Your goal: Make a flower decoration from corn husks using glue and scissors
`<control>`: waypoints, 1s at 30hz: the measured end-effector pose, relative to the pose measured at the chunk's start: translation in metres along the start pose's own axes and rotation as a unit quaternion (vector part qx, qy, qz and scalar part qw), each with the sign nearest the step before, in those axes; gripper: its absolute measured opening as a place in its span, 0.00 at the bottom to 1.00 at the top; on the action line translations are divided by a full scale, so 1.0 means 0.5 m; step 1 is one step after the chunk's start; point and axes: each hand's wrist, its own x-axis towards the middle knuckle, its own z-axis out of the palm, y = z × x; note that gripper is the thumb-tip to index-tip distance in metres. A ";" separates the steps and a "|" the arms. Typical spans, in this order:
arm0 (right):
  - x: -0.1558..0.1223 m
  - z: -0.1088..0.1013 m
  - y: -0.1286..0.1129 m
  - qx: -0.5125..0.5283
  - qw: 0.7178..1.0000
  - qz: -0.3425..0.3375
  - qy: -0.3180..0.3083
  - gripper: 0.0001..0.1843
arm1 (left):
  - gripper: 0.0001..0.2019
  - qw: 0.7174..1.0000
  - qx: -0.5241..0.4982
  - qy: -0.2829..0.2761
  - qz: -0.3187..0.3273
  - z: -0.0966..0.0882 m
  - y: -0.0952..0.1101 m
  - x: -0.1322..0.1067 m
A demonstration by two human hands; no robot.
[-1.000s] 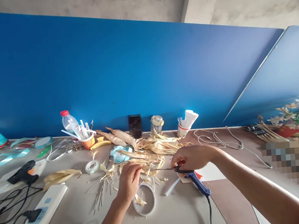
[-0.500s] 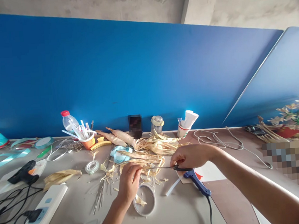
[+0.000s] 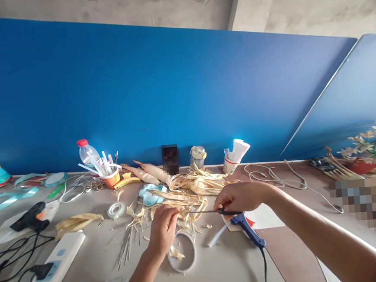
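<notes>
Above the middle of the table my right hand (image 3: 239, 196) is closed round the black handles of a pair of scissors (image 3: 206, 211). Their thin metal blades point left toward my left hand (image 3: 164, 226), whose thumb and fingers are pinched together close to the tip. What that pinch holds is too small to make out. Dry corn husks (image 3: 191, 186) lie in a loose pile just behind both hands. Below my left hand a roll ring (image 3: 182, 269) rests on the table with a husk scrap inside. A blue glue gun (image 3: 252, 231) lies under my right hand.
Left are a white power strip (image 3: 56, 266), a black glue gun (image 3: 29, 217), a tape roll (image 3: 116, 210) and thin wires (image 3: 126, 245). Along the blue partition (image 3: 138, 88) stand a bottle (image 3: 88, 153), a cup of sticks (image 3: 111, 178), a jar (image 3: 198, 157) and a paper cup (image 3: 229, 166).
</notes>
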 end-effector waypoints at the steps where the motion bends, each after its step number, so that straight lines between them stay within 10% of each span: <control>1: 0.000 0.000 0.000 -0.002 1.000 0.001 0.001 0.15 | 0.07 1.000 -0.002 0.001 -0.001 0.000 0.001 0.000; 12: -0.027 0.020 0.027 -0.065 0.993 0.037 0.094 0.14 | 0.05 0.995 -0.034 0.030 -0.085 -0.011 -0.001 0.010; 18: 0.018 0.077 0.065 -0.070 0.940 0.141 0.304 0.12 | 0.08 0.966 -0.140 0.038 -0.216 -0.004 -0.010 0.007; 25: 0.116 0.158 0.038 0.184 0.897 0.053 0.397 0.12 | 0.15 0.903 -0.248 0.096 -0.337 -0.003 -0.010 0.009; 30: 0.170 0.198 -0.007 0.562 0.717 -0.115 0.397 0.23 | 0.13 0.890 -0.273 0.099 -0.351 0.002 -0.011 0.010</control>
